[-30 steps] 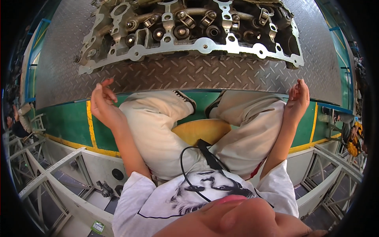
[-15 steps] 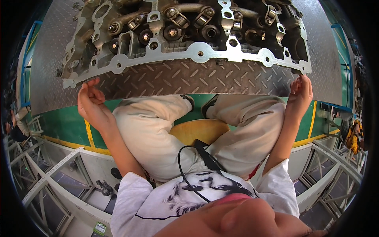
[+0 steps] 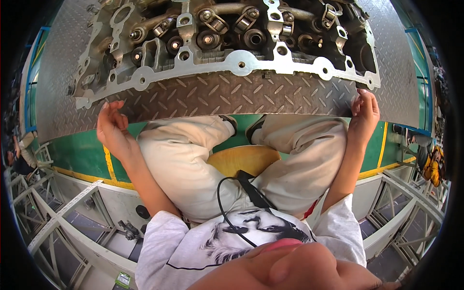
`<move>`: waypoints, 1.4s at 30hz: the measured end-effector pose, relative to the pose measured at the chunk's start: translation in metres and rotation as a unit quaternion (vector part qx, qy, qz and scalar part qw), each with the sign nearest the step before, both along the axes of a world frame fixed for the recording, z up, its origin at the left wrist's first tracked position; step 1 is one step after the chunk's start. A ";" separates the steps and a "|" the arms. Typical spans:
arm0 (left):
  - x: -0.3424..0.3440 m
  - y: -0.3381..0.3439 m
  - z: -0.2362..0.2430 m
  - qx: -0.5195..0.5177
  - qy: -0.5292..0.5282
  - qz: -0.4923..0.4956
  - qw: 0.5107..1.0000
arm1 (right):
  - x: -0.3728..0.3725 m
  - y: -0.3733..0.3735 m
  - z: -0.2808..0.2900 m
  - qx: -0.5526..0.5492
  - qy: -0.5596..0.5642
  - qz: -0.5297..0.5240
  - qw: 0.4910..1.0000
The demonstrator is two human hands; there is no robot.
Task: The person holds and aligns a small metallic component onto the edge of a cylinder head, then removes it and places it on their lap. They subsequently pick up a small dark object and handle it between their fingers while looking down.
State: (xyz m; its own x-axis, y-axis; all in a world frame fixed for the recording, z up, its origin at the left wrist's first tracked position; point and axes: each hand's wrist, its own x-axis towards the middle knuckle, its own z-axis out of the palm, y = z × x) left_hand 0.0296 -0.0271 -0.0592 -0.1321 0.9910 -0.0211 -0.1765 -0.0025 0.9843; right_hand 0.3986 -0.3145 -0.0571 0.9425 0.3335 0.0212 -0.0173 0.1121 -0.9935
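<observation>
A metal engine cylinder head (image 3: pixel 241 63), with rollers, valve springs and a flat bright rim, lies on a diamond-plate metal tabletop (image 3: pixel 208 99) in front of me. My left hand (image 3: pixel 113 124) is at the table's near edge, just below the casting's near left corner. Its fingers are loosely bent and apart, and nothing shows in them. By the near right corner is my right hand (image 3: pixel 365 110), its fingers curled upward and slightly apart. The fingertips end just under the rim; whether they touch the metal I cannot tell. No object shows in this hand.
Below the table edge are my legs in pale trousers, a yellow stool seat (image 3: pixel 245 159) and a green floor (image 3: pixel 79 154) with yellow lines. Metal frames (image 3: pixel 58 217) stand behind on both sides. People are partly visible at the far left and far right.
The cylinder head has shifted slightly left and away from me. My right hand has moved a little left, off the corner. My left hand has barely moved.
</observation>
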 end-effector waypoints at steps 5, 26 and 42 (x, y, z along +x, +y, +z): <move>0.001 -0.002 -0.002 0.027 0.076 0.000 0.997 | -0.005 0.002 0.000 -0.087 -0.053 -0.031 0.994; 0.010 0.034 -0.013 0.250 0.336 0.059 0.906 | -0.003 0.007 0.001 -0.233 -0.231 -0.064 0.942; 0.001 0.051 -0.030 0.294 0.432 0.028 0.852 | 0.014 0.019 -0.002 -0.126 -0.282 -0.147 0.940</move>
State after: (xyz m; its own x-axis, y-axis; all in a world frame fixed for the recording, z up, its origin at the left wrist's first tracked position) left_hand 0.0310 0.0243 -0.0890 0.1052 0.7881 0.6064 0.6302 -0.5245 0.5724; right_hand 0.4127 -0.2959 -0.0587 0.8574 0.1225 0.4998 0.5146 -0.2097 -0.8314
